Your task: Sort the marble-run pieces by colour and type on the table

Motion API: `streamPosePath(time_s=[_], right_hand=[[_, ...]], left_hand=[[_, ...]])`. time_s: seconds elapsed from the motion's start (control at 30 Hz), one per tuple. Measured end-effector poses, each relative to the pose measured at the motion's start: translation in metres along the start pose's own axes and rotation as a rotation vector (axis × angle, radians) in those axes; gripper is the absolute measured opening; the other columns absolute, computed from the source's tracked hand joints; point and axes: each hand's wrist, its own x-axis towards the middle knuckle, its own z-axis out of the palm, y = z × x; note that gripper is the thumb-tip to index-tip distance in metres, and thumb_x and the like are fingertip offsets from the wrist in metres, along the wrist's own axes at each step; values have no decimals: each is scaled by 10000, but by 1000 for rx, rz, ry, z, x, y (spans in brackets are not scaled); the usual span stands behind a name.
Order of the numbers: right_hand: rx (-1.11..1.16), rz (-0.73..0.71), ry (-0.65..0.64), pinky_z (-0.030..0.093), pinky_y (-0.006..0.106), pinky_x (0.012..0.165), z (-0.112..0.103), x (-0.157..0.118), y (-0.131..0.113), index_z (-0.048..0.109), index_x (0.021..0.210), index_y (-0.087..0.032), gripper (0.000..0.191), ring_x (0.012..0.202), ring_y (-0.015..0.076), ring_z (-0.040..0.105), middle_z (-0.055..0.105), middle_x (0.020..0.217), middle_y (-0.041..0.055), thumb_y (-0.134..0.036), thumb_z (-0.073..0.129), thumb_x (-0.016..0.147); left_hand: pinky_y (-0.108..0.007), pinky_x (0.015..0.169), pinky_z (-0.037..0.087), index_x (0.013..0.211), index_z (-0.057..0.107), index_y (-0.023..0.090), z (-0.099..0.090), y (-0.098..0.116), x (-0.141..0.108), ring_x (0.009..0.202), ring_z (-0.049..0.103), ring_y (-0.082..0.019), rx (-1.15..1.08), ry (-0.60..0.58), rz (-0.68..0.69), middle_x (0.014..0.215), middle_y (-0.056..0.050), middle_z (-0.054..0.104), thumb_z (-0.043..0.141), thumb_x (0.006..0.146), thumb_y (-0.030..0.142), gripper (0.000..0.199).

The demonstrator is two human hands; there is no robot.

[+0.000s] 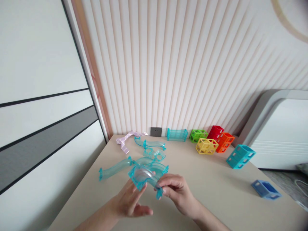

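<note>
The teal tube (145, 175) is between my hands: my right hand (176, 192) pinches one end; my left hand (131, 200), thumb spread, supports the other.

Bright, diffuse light; faint soft shadows on tabletop (207, 183), right. Glare on turquoise tube (143, 174). Wall ribs (168, 64) splay, blurring rightward.

From my end I see: clear-teal track piece (143, 175); lilac strip (122, 140) its 11 o'clock, yellow block (206, 146) 2, blue block (260, 190) 3.
</note>
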Motion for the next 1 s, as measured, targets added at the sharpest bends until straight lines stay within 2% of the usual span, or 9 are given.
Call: streamPosePath(time_s=[0.13, 0.23, 0.3, 0.4, 0.47, 0.53, 0.67, 0.77, 1.0], right_hand=[[-277, -125, -136, 538, 228, 799, 17, -8, 2, 763, 1111, -235, 184, 903, 157, 720, 779, 1005, 79, -258, 649, 968], [-451, -203, -218, 536, 241, 863, 17, -10, 9, 697, 1174, -217, 208, 994, 163, 710, 759, 1111, 99, -247, 575, 1008], [-598, -279, -244, 528, 281, 899, 12, -10, 13, 644, 1220, -216, 230, 1022, 180, 700, 747, 1142, 106, -271, 575, 1008], [-771, -336, 20, 527, 290, 817, -2, -7, 19, 622, 1116, -220, 133, 881, 171, 688, 744, 965, 70, -247, 551, 1007], [-830, -268, 316, 517, 277, 732, -14, -2, 22, 599, 991, -225, 73, 775, 161, 646, 694, 843, 39, -240, 528, 1002], [-878, -157, 473, 519, 298, 735, -27, 3, 26, 575, 1004, -222, 105, 798, 179, 633, 676, 888, 50, -322, 576, 972], [-878, 79, 378, 541, 356, 873, -48, -3, 38, 451, 1309, -220, 536, 1008, 227, 662, 674, 1134, 92, -475, 660, 885], [-913, 280, 258, 521, 392, 964, -50, -17, 47, 300, 1480, -247, 769, 1122, 246, 650, 663, 1218, 83, -450, 685, 846], [-1035, 411, 202, 442, 433, 1066, -28, -20, 55, 273, 1554, -200, 916, 1201, 289, 607, 663, 1252, 112, -319, 723, 765]], left_hand=[[-562, 1022, 483, 1596, 76, 342, -2, 1, 3, 1279, 568, -344, -155, -75, 67, 1361, -130, 592, 258, 1017, 584, 653], [-487, 965, 538, 1545, 225, 335, -5, 2, 8, 1290, 538, -324, -189, -134, 59, 1301, -111, 591, 237, 1026, 546, 560], [-429, 901, 566, 1463, 347, 288, -7, 2, 10, 1208, 570, -286, -169, -93, 10, 1256, -128, 566, 247, 1043, 424, 453], [-427, 860, 573, 1303, 472, 227, -11, 0, 9, 1112, 578, -256, -121, 29, -63, 1268, -153, 485, 319, 1016, 270, 328], [-427, 827, 577, 1233, 509, 216, -13, -5, 6, 1095, 569, -254, -102, 60, -85, 1292, -159, 450, 364, 990, 231, 284], [-417, 805, 578, 1206, 531, 237, -13, -10, 2, 1086, 563, -250, -74, 53, -75, 1304, -143, 441, 412, 964, 217, 270], [-427, 817, 575, 1211, 545, 314, -9, -15, -4, 1038, 572, -238, -37, 23, -43, 1262, -87, 475, 522, 907, 247, 313], [-402, 802, 578, 1256, 531, 334, -7, -15, -3, 958, 596, -216, -40, -55, -32, 1197, -77, 517, 588, 875, 265, 392], [-416, 836, 567, 1336, 508, 292, -5, -16, -2, 980, 597, -223, -86, -169, 31, 1237, -128, 505, 538, 924, 360, 419]])
